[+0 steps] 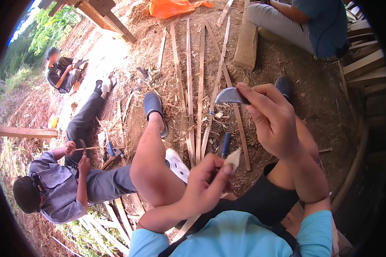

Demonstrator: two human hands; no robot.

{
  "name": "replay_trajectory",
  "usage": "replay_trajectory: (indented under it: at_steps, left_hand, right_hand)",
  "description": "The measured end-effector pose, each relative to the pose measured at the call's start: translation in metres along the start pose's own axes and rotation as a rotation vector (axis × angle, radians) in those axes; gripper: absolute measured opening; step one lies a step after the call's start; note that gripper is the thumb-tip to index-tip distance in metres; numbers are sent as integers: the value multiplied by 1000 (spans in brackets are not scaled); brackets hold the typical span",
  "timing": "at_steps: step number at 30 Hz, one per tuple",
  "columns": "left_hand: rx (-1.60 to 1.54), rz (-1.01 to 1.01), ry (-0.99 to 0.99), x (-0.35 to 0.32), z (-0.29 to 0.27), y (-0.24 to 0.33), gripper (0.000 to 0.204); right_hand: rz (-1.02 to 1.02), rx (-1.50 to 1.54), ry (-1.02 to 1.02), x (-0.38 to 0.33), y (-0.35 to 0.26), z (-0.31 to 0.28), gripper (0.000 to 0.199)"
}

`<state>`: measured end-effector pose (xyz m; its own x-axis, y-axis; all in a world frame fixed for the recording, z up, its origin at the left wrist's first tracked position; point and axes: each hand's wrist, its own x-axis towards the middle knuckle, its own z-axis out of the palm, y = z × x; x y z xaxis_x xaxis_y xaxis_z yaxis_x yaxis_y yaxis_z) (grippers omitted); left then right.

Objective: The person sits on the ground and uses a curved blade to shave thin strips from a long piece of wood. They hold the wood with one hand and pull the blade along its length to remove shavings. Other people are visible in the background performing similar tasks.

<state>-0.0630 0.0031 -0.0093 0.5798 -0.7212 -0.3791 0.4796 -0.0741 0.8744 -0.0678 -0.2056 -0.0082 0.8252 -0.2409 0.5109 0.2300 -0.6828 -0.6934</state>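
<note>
Raised in front of me, my right hand [273,122] pinches a short curved metal blade [230,96] between thumb and fingertips, its tip pointing left. Whether the blade has a handle is hidden by my fingers. Lower and to the left, my left hand [208,182] is closed around a pale piece of wood [233,159] with a whittled, pointed end sticking up past the thumb. The blade and the wood are well apart. On the ground just beyond my left hand lies a tool with a blue handle [226,144].
Long thin wooden strips [200,92] lie on dirt strewn with shavings. A thick timber block [246,47] and an orange bag [171,7] are farther off. At left a co-worker [58,184] handles a blade and a stick; others sit at far left and upper right. Stacked wood [366,64] stands right.
</note>
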Motion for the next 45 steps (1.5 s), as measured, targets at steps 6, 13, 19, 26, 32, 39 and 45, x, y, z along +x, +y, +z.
replay_trajectory:
  at_steps: [6, 13, 19, 26, 32, 39, 45]
  left_hand:
    - [-362, -33, 191, 20, -32, 45, 30]
    - [-499, -122, 97, 21, -33, 29, 29]
    - [-473, -40, 114, 22, -29, 22, 23]
    - [-456, -41, 119, 23, -26, 26, 29]
    - [-413, -13, 140, 25, -29, 24, 25]
    - [-409, -20, 145, 23, -32, 31, 21]
    - [-421, -18, 106, 24, -36, 30, 22]
  right_hand:
    - [-2, 104, -155, -17, -13, -8, 34]
    - [48, 86, -245, -27, -17, -1, 37]
    - [81, 51, -355, -31, -22, 1, 39]
    - [71, 74, -366, -30, -22, -2, 39]
    - [75, 60, -374, -32, -22, 3, 39]
    - [92, 67, -337, -31, -22, 9, 44]
    - [132, 69, -410, -30, -25, 9, 45]
